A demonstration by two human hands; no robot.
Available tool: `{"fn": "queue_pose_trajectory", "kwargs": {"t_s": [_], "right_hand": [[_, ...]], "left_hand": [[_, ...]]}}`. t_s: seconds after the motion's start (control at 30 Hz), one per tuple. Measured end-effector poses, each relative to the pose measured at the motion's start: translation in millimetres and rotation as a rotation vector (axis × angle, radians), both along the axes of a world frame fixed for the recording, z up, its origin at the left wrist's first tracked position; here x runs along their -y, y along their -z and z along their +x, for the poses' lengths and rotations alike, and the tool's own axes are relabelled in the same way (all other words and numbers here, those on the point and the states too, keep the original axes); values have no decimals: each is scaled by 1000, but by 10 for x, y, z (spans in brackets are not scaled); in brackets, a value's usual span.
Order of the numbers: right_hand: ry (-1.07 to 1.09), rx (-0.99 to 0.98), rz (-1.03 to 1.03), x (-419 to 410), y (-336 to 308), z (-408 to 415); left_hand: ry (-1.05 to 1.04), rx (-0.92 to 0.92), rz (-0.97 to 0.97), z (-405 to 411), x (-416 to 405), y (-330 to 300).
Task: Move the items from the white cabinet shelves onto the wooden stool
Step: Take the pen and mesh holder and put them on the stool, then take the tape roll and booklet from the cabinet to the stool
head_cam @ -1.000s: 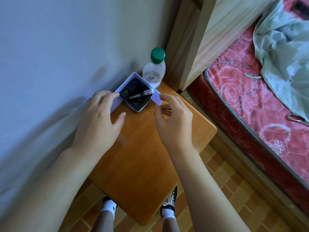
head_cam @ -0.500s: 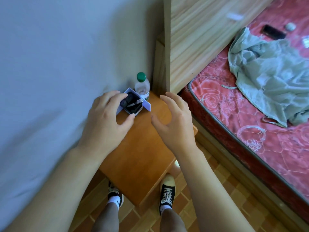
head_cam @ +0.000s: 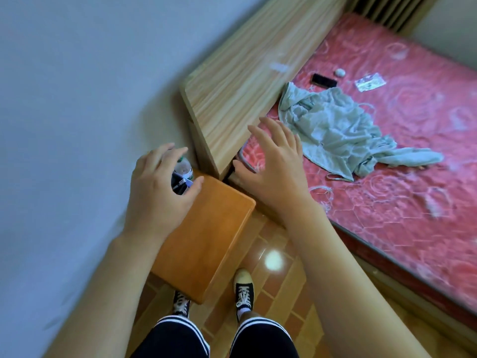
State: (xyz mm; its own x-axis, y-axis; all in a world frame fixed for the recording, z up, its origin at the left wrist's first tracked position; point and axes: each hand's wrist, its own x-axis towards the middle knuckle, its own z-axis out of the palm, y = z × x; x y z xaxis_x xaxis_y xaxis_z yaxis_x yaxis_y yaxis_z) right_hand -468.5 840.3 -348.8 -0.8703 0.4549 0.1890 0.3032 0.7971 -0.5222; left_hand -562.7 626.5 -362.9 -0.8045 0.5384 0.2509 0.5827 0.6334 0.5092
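Bottle (head_cam: pixel 185 168) label unreadable, blurred, behind left hand (head_cam: pixel 157 195).

Red floral-patterned mattress (head_cam: pixel 402 161) at right, carrying a crumpled pale green cloth (head_cam: pixel 335 135), a small black rectangular device (head_cam: pixel 324 80), a little white round object (head_cam: pixel 340 72) and a clear plastic packet (head_cam: pixel 370 82). Light striped wooden bed board (head_cam: pixel 240 81) alongside; brown tiled floor (head_cam: pixel 278 275) below.
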Motion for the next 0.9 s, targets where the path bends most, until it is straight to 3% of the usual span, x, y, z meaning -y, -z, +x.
{"fn": "queue_pose_trajectory", "kwargs": {"t_s": [0.53, 0.9], "right_hand": [[465, -263, 272, 245, -2156, 988], [808, -334, 591, 753, -3345, 2535]], "left_hand": [[539, -244, 322, 6, -644, -2159], [928, -363, 590, 1149, -1036, -3432]]}}
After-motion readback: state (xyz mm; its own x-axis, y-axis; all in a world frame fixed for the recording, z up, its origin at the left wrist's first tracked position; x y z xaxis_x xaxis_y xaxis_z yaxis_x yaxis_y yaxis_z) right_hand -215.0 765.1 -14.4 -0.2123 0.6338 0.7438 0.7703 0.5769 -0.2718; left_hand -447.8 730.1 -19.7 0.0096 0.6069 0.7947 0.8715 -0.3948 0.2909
